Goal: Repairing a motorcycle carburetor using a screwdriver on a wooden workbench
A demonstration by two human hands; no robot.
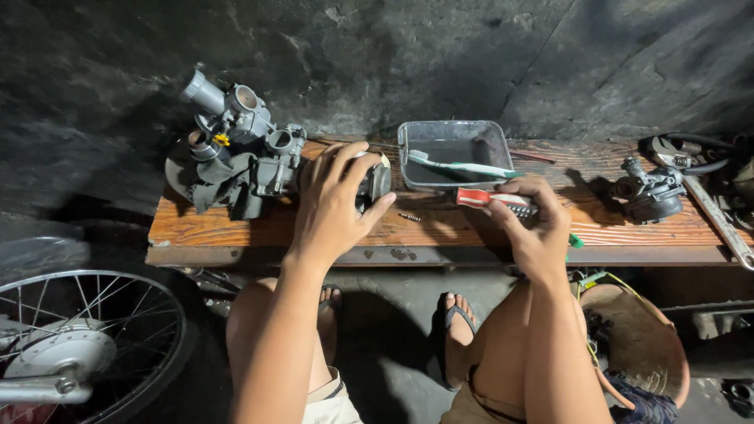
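Note:
My left hand [334, 206] lies over a grey metal carburetor part [375, 182] on a low wooden bench [236, 228], fingers wrapped across its top. My right hand [534, 224] grips a screwdriver with a red and white handle [491, 200], held level just above the bench; a green tip [576, 241] shows below the hand. A small spring [409, 217] lies on the wood between both hands. A larger grey carburetor [239, 141] stands to the left of my left hand.
A clear rectangular tray [452, 153] with dark liquid and a toothbrush [459, 166] sits behind the hands. Another carburetor body [650, 192] and a wrench [719, 220] lie at the right. A spoked wheel [86, 338] stands lower left, a woven basket [640, 338] lower right.

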